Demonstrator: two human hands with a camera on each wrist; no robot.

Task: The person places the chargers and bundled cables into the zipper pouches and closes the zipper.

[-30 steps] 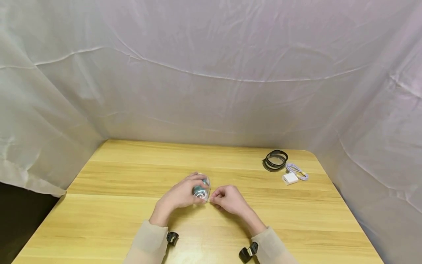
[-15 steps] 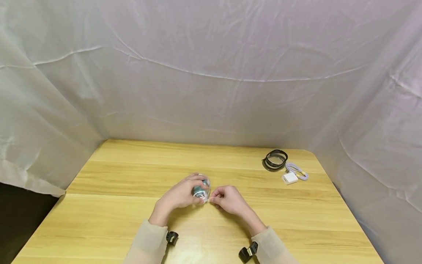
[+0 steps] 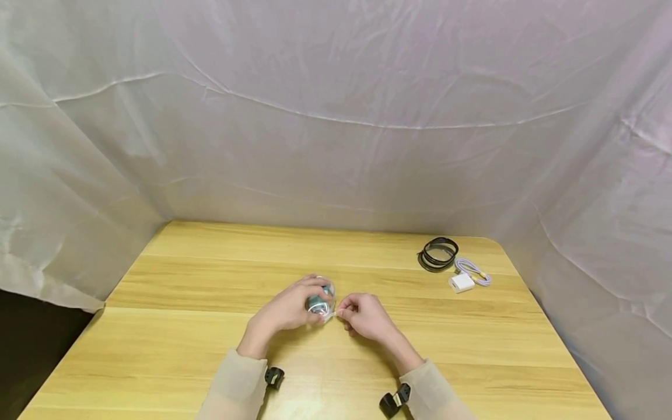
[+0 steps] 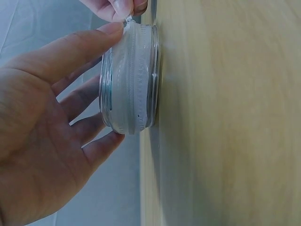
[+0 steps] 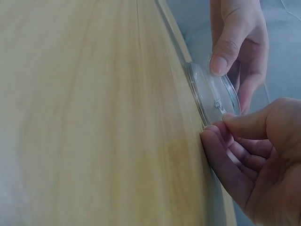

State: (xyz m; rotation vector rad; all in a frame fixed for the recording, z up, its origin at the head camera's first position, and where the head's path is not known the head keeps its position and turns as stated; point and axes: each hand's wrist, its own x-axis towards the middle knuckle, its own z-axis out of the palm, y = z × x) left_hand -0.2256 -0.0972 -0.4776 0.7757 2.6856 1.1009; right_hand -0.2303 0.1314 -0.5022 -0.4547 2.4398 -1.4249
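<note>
Round clear zip case [image 3: 320, 304]: flat on counter [image 3: 210, 280], left hand [image 3: 286, 310] cupped round its rim from the left; zip tab at its right edge, pinched by right hand [image 3: 364, 316].

A round case [image 3: 320, 304] lies mid-table [image 3: 173, 326]; coiled cables [image 3: 438, 255] and a charger [image 3: 462, 283] far right.

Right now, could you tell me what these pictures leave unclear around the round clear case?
- Round clear case: contents unreadable; head view too small, left hand covers it.
- Zipper pull: hidden by right hand fingertips in every view.
- White adapter and black coil: too small for detail, head view.
</note>
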